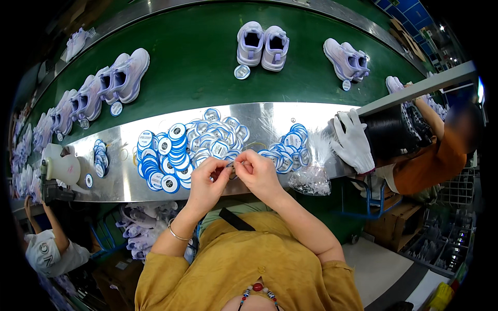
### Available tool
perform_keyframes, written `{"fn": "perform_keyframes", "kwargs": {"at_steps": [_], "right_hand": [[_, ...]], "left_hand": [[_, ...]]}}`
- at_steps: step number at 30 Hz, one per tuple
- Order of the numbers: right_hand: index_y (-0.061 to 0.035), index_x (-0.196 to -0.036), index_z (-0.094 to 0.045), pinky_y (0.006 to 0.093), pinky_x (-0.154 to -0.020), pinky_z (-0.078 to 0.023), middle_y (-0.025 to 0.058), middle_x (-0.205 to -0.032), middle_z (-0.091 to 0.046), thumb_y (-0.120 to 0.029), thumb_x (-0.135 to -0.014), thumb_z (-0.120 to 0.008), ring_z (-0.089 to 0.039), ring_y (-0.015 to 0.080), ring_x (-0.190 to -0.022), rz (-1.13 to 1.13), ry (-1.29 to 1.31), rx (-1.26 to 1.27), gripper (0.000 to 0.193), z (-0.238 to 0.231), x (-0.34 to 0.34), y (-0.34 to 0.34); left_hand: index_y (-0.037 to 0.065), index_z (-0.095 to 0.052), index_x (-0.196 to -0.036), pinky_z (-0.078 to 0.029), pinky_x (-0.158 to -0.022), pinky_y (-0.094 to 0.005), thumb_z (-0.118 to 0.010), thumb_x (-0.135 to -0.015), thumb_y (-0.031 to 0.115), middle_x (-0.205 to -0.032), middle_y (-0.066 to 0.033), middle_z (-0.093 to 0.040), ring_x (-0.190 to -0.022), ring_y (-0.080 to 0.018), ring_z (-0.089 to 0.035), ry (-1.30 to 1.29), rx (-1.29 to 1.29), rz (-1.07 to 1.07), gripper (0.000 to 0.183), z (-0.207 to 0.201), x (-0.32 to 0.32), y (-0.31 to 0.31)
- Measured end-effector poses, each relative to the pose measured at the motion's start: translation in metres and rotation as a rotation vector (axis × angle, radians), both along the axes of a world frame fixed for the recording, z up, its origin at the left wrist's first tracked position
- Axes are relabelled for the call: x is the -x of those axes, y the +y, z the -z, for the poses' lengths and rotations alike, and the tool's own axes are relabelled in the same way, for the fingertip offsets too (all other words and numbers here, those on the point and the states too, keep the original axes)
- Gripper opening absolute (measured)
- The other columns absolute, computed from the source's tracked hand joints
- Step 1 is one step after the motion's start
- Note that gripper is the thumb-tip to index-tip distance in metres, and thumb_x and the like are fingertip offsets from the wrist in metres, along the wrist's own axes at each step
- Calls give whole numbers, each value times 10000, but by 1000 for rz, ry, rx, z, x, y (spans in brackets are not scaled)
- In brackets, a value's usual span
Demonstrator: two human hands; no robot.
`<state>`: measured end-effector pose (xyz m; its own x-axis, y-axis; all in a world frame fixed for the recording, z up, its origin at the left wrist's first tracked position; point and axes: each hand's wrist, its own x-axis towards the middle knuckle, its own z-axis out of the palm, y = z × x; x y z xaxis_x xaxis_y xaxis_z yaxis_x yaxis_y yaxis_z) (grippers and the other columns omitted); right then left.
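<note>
My left hand (205,182) and my right hand (258,175) meet over the near edge of the metal table (124,189), fingertips pinched close together. Whatever lies between the fingers is too small to make out. Just beyond them spreads a heap of round blue-and-white tags (215,133). More round tags with dark centres (170,183) lie to the left of my left hand. Another group of tags (290,150) sits beyond and right of my right hand. Thin clear plastic strands (320,147) and a crumpled clear bag (310,182) are farther right.
A white glove (353,142) lies at the table's right end. Pairs of pale lilac shoes (262,46) with round tags stand on the green belt (192,57). A small tag stack (101,155) and a pale rounded object (62,166) are at left. Other people (433,153) work on both sides.
</note>
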<state>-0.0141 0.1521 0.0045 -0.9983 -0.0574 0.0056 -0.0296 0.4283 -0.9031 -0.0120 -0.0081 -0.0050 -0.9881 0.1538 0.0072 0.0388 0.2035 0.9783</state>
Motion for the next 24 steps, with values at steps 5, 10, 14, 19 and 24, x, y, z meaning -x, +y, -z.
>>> {"fn": "perform_keyframes", "kwargs": {"at_steps": [5, 10, 14, 19, 24], "right_hand": [[-22, -875, -552, 380, -515, -443, 114, -649, -567, -110, -828, -644, -579, 282, -571, 85, 54, -52, 136, 0, -14, 2], [-42, -821, -527, 416, -536, -458, 119, -678, -567, -74, -843, -606, -603, 321, -628, 42, 286, -167, 89, 3, -16, 2], [-46, -804, -516, 415, -540, -458, 119, -710, -572, -64, -847, -591, -603, 319, -635, 18, 297, -218, 89, 1, -15, 4], [-32, -853, -531, 408, -568, -463, 133, -770, -579, -51, -850, -576, -602, 321, -677, -37, 330, -258, 49, -2, -15, 2], [-18, -915, -552, 396, -584, -465, 129, -779, -568, -29, -853, -559, -590, 320, -689, -106, 356, -261, 64, -7, -27, 4]], "left_hand": [[-27, -636, -876, -421, -557, -196, -658, -847, 19, -753, -26, -568, -636, -53, -522, -158, -166, -67, 59, 8, -2, 5], [-31, -640, -876, -420, -553, -197, -668, -839, 20, -763, -27, -577, -632, -54, -523, -95, -119, -81, 69, 9, -3, 10], [-36, -641, -879, -425, -576, -186, -649, -836, -12, -804, -13, -581, -660, -56, -533, 5, 18, 3, 49, 0, -3, 11], [-28, -653, -878, -420, -600, -217, -643, -855, 32, -758, -44, -575, -676, -97, -537, 8, -86, 32, 65, -4, -3, 7], [20, -617, -906, -418, -671, -197, -625, -886, 29, -843, 17, -593, -768, -51, -525, -303, -426, 52, 23, 2, -9, 9]]}}
